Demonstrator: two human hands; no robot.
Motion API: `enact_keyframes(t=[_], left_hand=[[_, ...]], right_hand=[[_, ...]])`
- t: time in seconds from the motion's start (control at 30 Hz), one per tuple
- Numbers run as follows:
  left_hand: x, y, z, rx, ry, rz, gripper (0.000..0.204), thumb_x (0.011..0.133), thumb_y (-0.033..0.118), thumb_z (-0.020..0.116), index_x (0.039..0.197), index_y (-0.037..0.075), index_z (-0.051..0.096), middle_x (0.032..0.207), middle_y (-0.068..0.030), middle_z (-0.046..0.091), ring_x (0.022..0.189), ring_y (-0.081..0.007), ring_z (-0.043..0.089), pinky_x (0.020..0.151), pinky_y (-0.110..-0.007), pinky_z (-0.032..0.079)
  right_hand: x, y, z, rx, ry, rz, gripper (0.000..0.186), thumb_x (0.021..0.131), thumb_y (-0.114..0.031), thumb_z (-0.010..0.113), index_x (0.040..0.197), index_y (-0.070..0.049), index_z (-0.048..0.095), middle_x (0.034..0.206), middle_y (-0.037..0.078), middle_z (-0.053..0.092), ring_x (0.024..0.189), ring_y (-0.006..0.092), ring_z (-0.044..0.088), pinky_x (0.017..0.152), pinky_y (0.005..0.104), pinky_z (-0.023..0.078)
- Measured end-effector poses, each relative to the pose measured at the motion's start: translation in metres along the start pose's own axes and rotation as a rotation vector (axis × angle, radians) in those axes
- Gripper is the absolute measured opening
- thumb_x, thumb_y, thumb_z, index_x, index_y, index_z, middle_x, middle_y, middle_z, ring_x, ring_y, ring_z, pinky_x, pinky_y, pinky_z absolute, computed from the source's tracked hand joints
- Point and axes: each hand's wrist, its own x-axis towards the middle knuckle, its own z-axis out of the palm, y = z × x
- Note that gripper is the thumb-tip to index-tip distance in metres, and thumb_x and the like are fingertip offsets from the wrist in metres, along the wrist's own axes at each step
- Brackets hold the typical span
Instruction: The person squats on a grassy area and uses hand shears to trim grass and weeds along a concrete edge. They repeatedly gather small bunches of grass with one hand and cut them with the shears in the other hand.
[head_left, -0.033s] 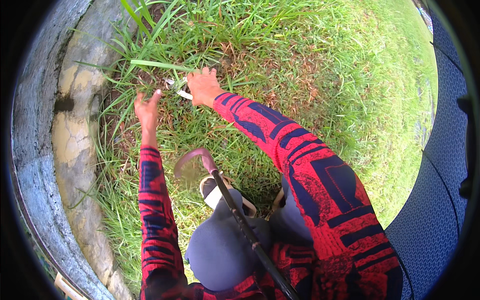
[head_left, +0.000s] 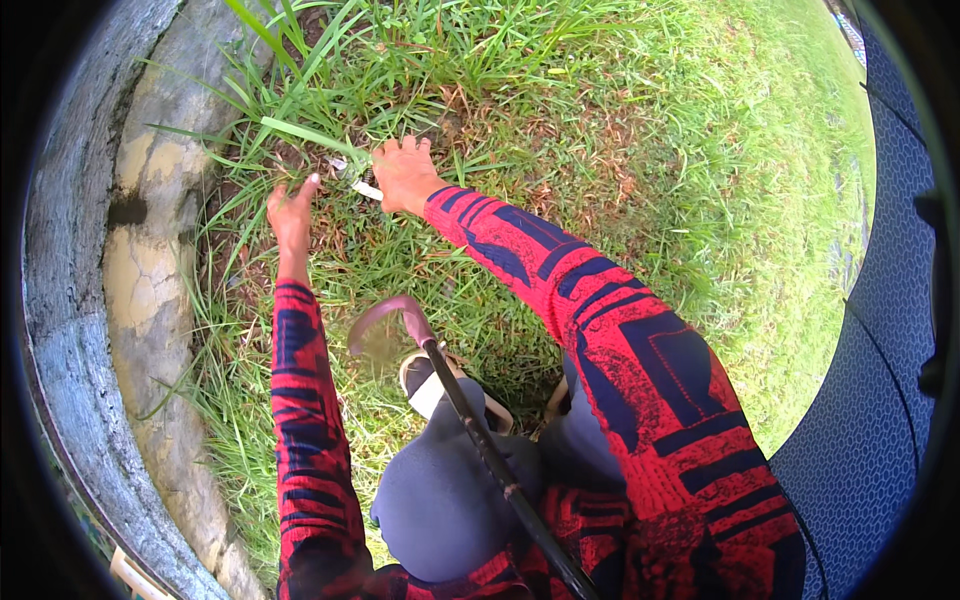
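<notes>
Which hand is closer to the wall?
The left. The left hand is open just to the right of the wall, with grass between; the right hand is farther right, beyond the left one.

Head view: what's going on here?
A person in red and navy sleeves reaches both hands into grass beside a low wall. The right hand is at a small white object; its grip is hidden from view. The left hand is open to the left of it, over the grass. A black shaft with a brown hooked handle crosses in front of the grey-clad legs.
</notes>
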Motion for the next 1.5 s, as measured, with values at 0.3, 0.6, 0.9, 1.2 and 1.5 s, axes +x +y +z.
enact_keyframes(t=[0.3, 0.6, 0.9, 1.2, 1.5], left_hand=[[0.056, 0.0, 0.007, 0.073, -0.048, 0.055, 0.032, 0.076, 0.022, 0.08, 0.082, -0.006, 0.065, 0.068, -0.006, 0.063, 0.054, -0.0106, 0.057, 0.048, -0.022, 0.048], [0.077, -0.007, 0.001, 0.389, -0.019, 0.253, 0.037, 0.074, 0.031, 0.078, 0.092, 0.0, 0.071, 0.062, -0.0152, 0.063, 0.052, -0.022, 0.056, 0.056, -0.037, 0.046], [0.061, 0.021, -0.011, 0.374, -0.204, 0.142, 0.034, 0.075, 0.028, 0.077, 0.093, -0.001, 0.071, 0.062, -0.011, 0.06, 0.048, -0.0158, 0.053, 0.054, -0.034, 0.045], [0.076, -0.01, -0.039, -0.077, -0.134, 0.084, 0.03, 0.081, 0.022, 0.075, 0.089, -0.006, 0.066, 0.067, -0.0045, 0.062, 0.05, -0.0085, 0.053, 0.044, -0.022, 0.044], [0.007, -0.088, -0.214, 0.801, -0.287, -0.46, 0.027, 0.078, 0.023, 0.076, 0.077, -0.001, 0.065, 0.058, -0.0069, 0.059, 0.047, -0.0142, 0.051, 0.045, -0.028, 0.04]], right_hand=[[0.018, -0.001, 0.014, 0.009, 0.003, 0.002, 0.066, 0.066, -0.024, 0.077, 0.122, 0.001, 0.052, 0.121, 0.017, 0.052, 0.116, 0.0381, 0.049, 0.097, 0.0599, 0.037], [0.028, 0.019, 0.003, 0.123, -0.203, -0.052, 0.053, 0.07, -0.013, 0.073, 0.119, -0.004, 0.055, 0.122, 0.016, 0.052, 0.115, 0.0386, 0.049, 0.093, 0.0532, 0.044], [0.027, 0.007, -0.012, 0.066, -0.125, -0.092, 0.076, 0.056, -0.027, 0.086, 0.12, -0.003, 0.054, 0.124, 0.016, 0.05, 0.114, 0.0388, 0.049, 0.095, 0.0511, 0.042], [0.026, -0.002, 0.006, 0.099, -0.013, -0.142, 0.022, 0.071, -0.012, 0.068, 0.092, -0.006, 0.069, 0.091, 0.013, 0.067, 0.093, 0.032, 0.064, 0.091, 0.0441, 0.048], [0.018, 0.002, -0.011, 0.032, 0.047, 0.02, 0.079, 0.06, -0.038, 0.081, 0.122, 0.002, 0.052, 0.119, 0.02, 0.049, 0.113, 0.0404, 0.047, 0.103, 0.0618, 0.029]])
